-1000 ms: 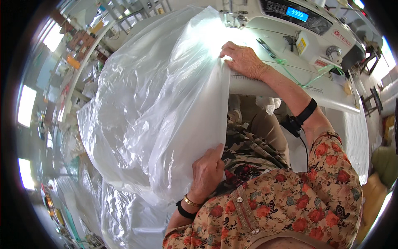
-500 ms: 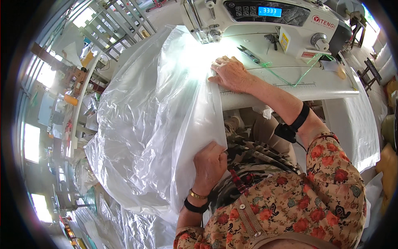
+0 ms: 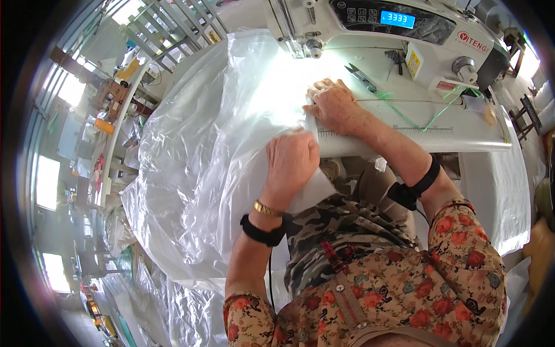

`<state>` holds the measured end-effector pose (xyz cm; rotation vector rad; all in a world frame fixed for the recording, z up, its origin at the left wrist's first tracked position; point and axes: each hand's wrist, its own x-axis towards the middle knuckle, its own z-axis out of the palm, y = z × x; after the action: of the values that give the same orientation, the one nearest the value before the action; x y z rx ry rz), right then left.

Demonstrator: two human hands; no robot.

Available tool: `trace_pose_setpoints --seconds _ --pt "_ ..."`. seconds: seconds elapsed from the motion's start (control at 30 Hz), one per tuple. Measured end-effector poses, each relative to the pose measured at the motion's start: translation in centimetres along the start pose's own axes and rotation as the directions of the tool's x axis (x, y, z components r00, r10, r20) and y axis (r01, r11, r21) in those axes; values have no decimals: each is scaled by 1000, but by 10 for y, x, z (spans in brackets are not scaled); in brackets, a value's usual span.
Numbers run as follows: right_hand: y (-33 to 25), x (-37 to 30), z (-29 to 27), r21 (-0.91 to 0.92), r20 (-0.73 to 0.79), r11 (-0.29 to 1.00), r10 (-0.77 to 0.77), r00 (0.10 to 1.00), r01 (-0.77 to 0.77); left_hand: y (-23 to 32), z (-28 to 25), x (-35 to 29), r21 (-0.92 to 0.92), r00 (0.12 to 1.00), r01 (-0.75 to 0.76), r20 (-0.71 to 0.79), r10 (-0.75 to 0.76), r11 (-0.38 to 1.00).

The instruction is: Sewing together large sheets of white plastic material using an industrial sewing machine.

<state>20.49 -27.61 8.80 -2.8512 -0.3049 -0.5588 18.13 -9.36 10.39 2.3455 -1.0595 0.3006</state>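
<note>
A large sheet of clear, crinkled plastic film spreads over the left of the sewing table and hangs toward my lap. My left hand is closed in a fist on the film near its right edge, just below the table's front. Farther up, my right hand has its fingers curled on the same edge, with the thumb against the film. Beyond both hands stands a white sewing machine. Its lamp glares on the film under the needle area, so the needle and the seam there cannot be made out.
Thread snips lie on the table right of my right hand, beside green thread that loops toward the machine. A small dark tool is near the machine's base. A metal rack stands at the far left.
My left hand has moved up along the film's edge, close to my right hand. My right hand keeps its place on the edge. The view has shifted slightly.
</note>
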Motion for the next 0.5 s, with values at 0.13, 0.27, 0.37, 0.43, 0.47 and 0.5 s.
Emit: trace_pose_setpoints --seconds 0.13,0.27,0.37,0.43,0.47,0.5 --pt "2 5 3 -37 26 999 -5 1000 6 -8 10 34 67 1000 -5 -14 6 998" --pt "4 8 9 -44 -5 999 0 1000 0 -13 15 49 111 998 50 -38 -46 993" --pt "2 10 9 3 11 999 35 999 -35 -5 7 43 157 982 159 81 -173 975" --pt "2 9 4 43 74 996 69 995 -72 8 -4 19 -16 997 27 -67 -28 999" --pt "-3 12 0 46 91 997 52 995 -57 23 -17 4 23 986 -85 -143 87 996" --pt "-3 12 -1 42 110 998 43 993 -48 39 -23 -12 63 955 -198 -213 207 978"
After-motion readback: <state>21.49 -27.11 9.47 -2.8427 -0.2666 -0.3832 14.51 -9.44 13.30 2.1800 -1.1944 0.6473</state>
